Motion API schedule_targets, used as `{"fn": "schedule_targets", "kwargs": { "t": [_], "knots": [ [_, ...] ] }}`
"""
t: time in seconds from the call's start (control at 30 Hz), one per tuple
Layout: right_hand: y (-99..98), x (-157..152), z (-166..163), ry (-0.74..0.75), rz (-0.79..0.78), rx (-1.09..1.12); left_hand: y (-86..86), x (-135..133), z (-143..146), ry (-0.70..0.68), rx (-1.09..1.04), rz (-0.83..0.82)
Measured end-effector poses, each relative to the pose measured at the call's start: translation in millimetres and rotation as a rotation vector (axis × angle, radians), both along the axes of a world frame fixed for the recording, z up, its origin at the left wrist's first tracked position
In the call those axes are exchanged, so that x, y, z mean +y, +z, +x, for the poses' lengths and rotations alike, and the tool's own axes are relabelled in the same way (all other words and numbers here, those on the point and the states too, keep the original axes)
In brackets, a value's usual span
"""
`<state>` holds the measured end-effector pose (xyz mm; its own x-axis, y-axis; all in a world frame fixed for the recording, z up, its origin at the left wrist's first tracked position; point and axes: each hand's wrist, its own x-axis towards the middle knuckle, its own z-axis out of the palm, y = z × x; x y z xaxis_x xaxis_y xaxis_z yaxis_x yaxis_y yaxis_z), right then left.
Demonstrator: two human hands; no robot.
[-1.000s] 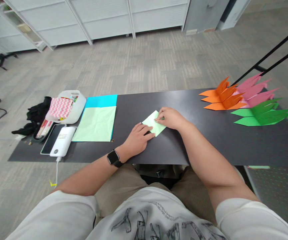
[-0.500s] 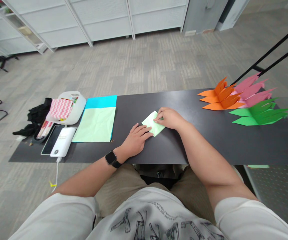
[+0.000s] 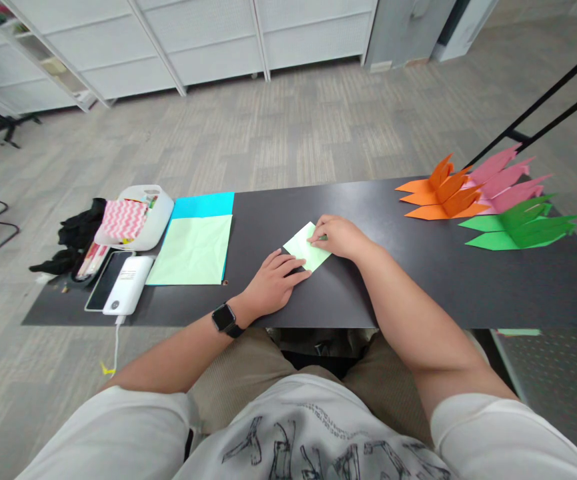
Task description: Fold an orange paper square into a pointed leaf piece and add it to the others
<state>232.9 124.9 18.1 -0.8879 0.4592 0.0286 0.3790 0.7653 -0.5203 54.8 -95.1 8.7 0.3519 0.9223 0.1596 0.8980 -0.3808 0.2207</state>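
A small square of light green paper (image 3: 300, 239), folded, lies turned like a diamond on the dark table, between my two hands. My left hand (image 3: 272, 281) is open, palm down, its spread fingertips resting on the paper's near left edge. At the paper's right side is my right hand (image 3: 341, 237); its fingers are bent and closed together, pressing on the sheet. A bit of green shows between those fingers, too small to make out. Part of the paper is hidden under the fingers of both hands.
Left on the table (image 3: 278, 207) are light green sheets (image 3: 191, 250) over blue paper (image 3: 205, 203), a power bank (image 3: 128, 283), a phone (image 3: 105, 283) and a white basket (image 3: 155, 223). At right stand orange (image 3: 441, 193), pink (image 3: 505, 180) and green folded-paper shapes (image 3: 518, 227).
My left fingers have shifted slightly and spread along the paper's near edge. The right hand and the paper stay almost where they were.
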Motion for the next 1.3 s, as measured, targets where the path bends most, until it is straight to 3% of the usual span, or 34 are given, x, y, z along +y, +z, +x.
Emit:
{"fn": "schedule_targets", "kwargs": {
  "t": [0.3,0.77,1.07,1.3],
  "knots": [
    [-3.9,1,1,0.005,0.010,0.018,2.0,-1,-3,-0.108,-0.076,0.008],
    [-7.7,-2,1,-0.025,0.056,-0.029,2.5,5,10,0.179,0.005,-0.001],
    [-8.9,-2,0,-0.010,0.043,-0.026,1.8,38,-9,0.289,0.056,0.076],
    [-7.9,1,2,0.005,0.031,-0.005,21.7,75,-26,0.373,-0.008,0.042]
  ]
}}
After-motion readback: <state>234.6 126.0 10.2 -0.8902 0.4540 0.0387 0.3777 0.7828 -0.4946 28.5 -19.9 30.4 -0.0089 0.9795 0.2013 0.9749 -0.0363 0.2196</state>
